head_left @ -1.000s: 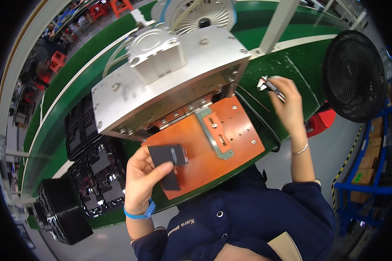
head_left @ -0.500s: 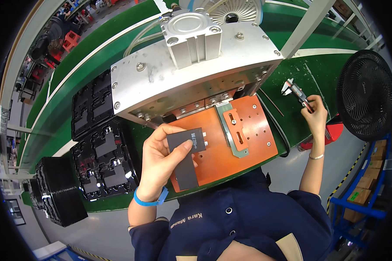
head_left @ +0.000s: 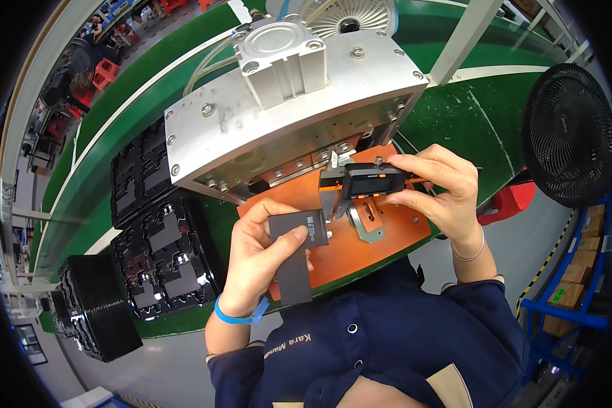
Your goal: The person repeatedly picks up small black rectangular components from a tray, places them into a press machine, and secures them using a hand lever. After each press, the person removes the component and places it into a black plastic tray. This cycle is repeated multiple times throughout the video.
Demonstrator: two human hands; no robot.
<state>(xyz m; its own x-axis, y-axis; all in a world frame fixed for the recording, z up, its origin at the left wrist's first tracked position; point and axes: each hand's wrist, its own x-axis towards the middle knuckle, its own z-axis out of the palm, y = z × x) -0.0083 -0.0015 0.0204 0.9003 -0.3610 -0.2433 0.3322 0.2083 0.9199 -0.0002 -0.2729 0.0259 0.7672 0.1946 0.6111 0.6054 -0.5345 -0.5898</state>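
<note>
- Left of the left fingers, black moulded trays [head_left: 160, 262] end near the wrist, a narrow strip of dark green bench [head_left: 449, 109] between
- Beyond the left fingertips, the lower front edge of a metal housing [head_left: 197, 139] spans across, with a gap underneath it
- Between the two hands' fingers there is little room: the measuring jaws hang just beside the held piece's upper right corner
- Right of the right fingers, bench surface stretches toward a round black fan [head_left: 568, 136]

- Below the left fingers lies an orange plate [head_left: 340, 255], reaching rightward under the right fingers and bearing a green-edged bracket [head_left: 370, 228]
- Right of the right wrist, a red object [head_left: 513, 202] sits by the bench edge; farther right, a blue rack [head_left: 564, 313] holds brown boxes

- The left hand [head_left: 258, 248] has its thumb pressed on a black L-shaped piece [head_left: 294, 275], fingers behind, clamping it; the long strip hangs below the thumb, pale tabs right of it
- The right hand [head_left: 435, 182] pinches a caliper [head_left: 372, 182] by its right end, thumb below and forefinger above, its body left of those fingertips; whether it touches the piece I cannot tell
</note>
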